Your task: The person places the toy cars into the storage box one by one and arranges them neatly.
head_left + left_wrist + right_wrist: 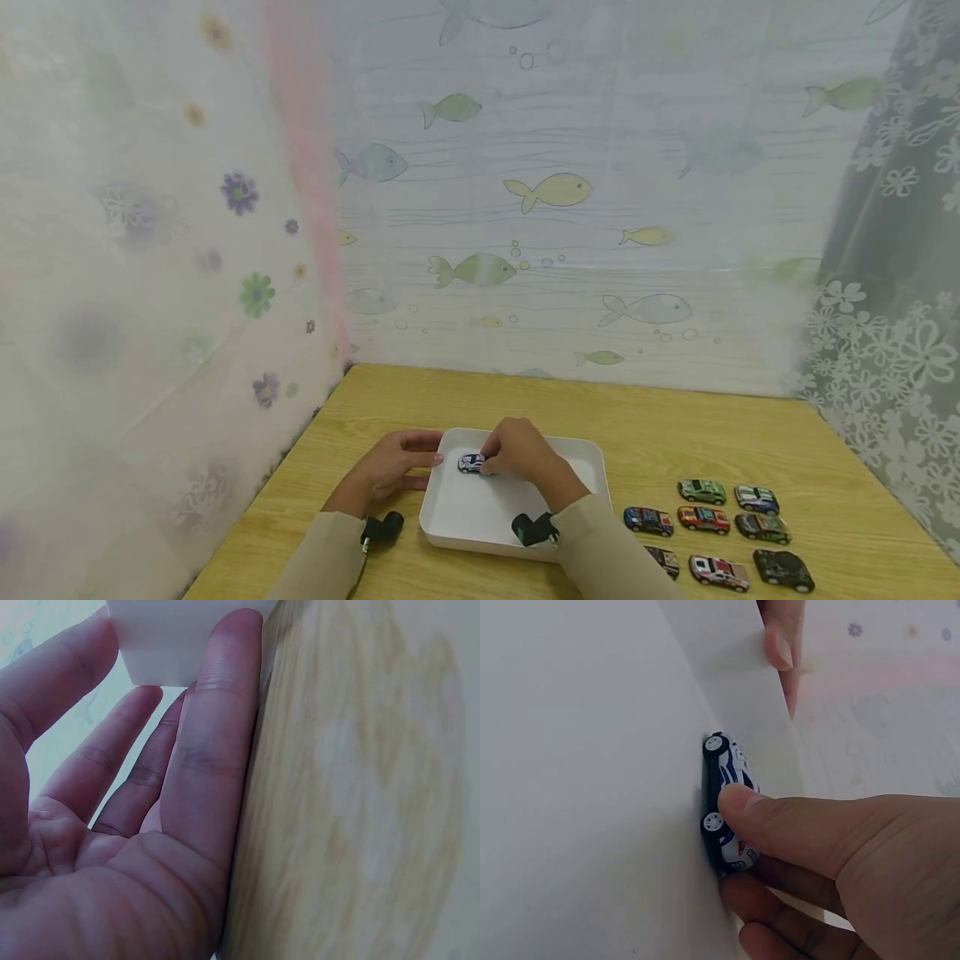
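A white tray [480,517] stands on the wooden table. Inside it, near the left wall, is a small white and dark blue toy car [469,463]. My right hand [523,454] pinches this car by its rear end, thumb on one side and fingers on the other, as the right wrist view shows; the car's wheels [714,821] are at the tray floor. At the tray's left side, my left hand [393,464] touches the outer wall with mostly straight fingers, its thumb at the rim. The left wrist view has its fingers [206,742] low beside the tabletop.
Right of the tray, several toy cars stand in rough rows, among them a green one [702,491], a red one [703,519], a blue one [648,521] and a black one [783,571]. My right sleeve partly hides one car. Patterned curtains [570,250] surround the table.
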`<state>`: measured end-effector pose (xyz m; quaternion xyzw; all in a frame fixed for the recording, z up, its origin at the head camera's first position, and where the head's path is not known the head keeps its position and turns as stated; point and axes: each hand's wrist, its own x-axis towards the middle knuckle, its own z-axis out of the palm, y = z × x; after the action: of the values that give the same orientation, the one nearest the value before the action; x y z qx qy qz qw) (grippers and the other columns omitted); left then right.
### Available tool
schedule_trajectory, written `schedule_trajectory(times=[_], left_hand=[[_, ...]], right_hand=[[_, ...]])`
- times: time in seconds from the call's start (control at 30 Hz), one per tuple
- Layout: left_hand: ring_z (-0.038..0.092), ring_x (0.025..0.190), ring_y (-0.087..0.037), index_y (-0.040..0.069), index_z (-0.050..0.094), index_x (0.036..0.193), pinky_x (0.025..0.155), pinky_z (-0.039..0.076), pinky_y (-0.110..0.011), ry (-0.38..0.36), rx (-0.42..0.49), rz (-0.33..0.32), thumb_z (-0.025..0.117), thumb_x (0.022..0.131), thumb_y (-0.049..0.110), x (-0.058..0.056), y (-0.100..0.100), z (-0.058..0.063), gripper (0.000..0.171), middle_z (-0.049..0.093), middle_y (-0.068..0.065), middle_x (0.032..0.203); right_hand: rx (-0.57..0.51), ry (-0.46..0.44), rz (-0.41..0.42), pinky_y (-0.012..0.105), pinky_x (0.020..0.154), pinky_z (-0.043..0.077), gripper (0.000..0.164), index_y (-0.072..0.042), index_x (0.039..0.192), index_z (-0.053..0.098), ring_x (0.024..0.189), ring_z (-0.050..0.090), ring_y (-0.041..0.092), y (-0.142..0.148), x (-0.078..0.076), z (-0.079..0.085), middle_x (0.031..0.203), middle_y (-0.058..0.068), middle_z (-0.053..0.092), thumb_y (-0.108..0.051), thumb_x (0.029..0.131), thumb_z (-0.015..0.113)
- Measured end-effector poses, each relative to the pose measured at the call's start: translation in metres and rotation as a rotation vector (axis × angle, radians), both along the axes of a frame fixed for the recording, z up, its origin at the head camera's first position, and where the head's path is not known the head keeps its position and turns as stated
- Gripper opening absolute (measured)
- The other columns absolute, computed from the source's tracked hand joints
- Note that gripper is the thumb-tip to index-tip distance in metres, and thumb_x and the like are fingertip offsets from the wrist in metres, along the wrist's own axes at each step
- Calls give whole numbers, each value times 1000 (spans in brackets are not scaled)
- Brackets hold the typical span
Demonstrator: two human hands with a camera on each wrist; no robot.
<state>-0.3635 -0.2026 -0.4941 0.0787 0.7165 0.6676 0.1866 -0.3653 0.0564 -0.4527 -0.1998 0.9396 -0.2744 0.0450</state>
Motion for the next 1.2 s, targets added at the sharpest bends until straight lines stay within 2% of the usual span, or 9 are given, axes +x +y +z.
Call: schedule_trajectory(times=[0.37, 0.7, 0.97, 1.2], left_hand=[[68, 116, -26, 1, 54, 148, 91, 63, -46, 9, -15, 10, 76, 96, 16, 0, 1, 1, 58, 58, -20, 145], [68, 116, -25, 1, 53, 148, 91, 63, -46, 15, -19, 13, 74, 97, 14, -1, 1, -1, 56, 57, -20, 146], [68, 117, -26, 1, 53, 148, 91, 63, -46, 16, -12, 8, 74, 97, 15, 0, 2, -1, 56, 58, -20, 145], [68, 117, -27, 2, 54, 148, 91, 63, -46, 15, -19, 16, 75, 97, 16, -1, 2, -1, 57, 58, -19, 146]], right_hand=[[26, -28, -50, 30, 73, 54, 14, -17, 92, 85, 78, 60, 11, -2, -2, -3, 82, -8, 74, -18, 80, 91], [15, -35, -48, 30, 74, 54, 13, -18, 93, 85, 79, 59, 11, -1, -3, -5, 82, -9, 74, -18, 81, 90], [23, -32, -13, 34, 79, 58, 25, -13, 107, 82, 84, 61, 13, 1, 1, 2, 92, -3, 74, -19, 83, 89], [6, -32, 9, 38, 83, 60, 30, -13, 111, 81, 90, 64, 16, 10, 6, 12, 100, 1, 75, -22, 83, 89]])
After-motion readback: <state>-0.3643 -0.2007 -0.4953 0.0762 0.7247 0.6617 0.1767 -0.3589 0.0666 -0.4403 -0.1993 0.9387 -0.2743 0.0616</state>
